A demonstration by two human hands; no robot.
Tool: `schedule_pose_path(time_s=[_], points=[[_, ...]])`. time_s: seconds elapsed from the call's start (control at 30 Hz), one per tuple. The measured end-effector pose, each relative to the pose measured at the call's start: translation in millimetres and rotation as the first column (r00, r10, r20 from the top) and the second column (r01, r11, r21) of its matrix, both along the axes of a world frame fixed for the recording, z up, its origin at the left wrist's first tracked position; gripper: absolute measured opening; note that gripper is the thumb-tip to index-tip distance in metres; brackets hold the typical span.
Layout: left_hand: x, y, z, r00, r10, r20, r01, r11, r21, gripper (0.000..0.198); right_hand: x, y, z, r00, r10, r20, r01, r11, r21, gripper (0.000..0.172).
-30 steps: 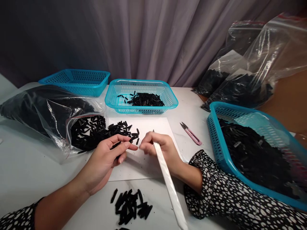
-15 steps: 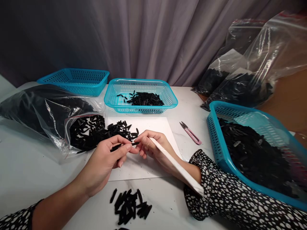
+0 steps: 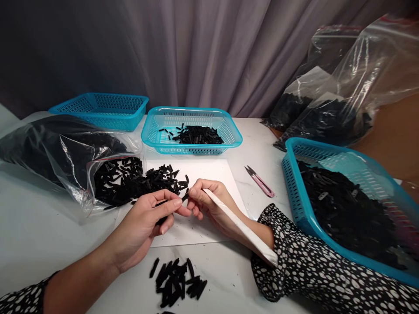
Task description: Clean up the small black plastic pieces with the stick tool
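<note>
My left hand (image 3: 149, 226) is closed, with small elongated black pieces between and under its fingers. A short black piece (image 3: 185, 195) shows at its fingertips, close to the right fingers. My right hand (image 3: 211, 200) pinches near that piece; a long white stick-like strip (image 3: 242, 229) extends from its grip back over the wrist. The strip's front end is hidden by the fingers. Both hands are above a white sheet (image 3: 196, 231). Behind them lies a heap of black pieces (image 3: 131, 185) spilling from a clear plastic bag (image 3: 62, 152). Nearer me is a smaller pile of black pieces (image 3: 175, 279).
A blue basket (image 3: 193, 148) with black pieces stands behind the sheet, and another blue basket (image 3: 114, 120) sits left of it. Pink thread snips (image 3: 260, 181) lie to the right. A large blue basket (image 3: 294, 196) of black pieces and clear bags (image 3: 330, 117) occupy the right side.
The black piece between my fingertips has turned from nearly level to slanting upward. My right fingers have shifted slightly to the right, away from the left fingertips.
</note>
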State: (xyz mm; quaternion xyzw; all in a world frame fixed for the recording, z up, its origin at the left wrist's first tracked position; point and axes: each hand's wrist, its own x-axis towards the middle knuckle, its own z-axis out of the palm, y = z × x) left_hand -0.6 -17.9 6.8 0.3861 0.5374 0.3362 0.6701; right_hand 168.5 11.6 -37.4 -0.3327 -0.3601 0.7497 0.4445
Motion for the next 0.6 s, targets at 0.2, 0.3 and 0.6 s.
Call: schedule_pose_path(time_s=[0.2,0.3,0.6], points=[[1.7,0.4,1.6,0.999,0.010,0.043,-0.009,1.000,-0.023,0.021,-0.3,1.2,1.9,1.000,-0.019,-0.009,0.019,1.000,0.018,0.035],[2.2,0.9,0.8,0.994,0.063,0.085,-0.061,0.998,-0.021,0.018,0.8,1.7,1.3,0.999,-0.051,0.002,0.051,0.998,0.048,0.031],[0.8,1.1,-3.8,0.994,0.069,0.083,-0.068,0.998,-0.015,0.019,3.9,1.2,-2.8,0.998,-0.054,0.022,0.051,0.988,0.144,0.024]])
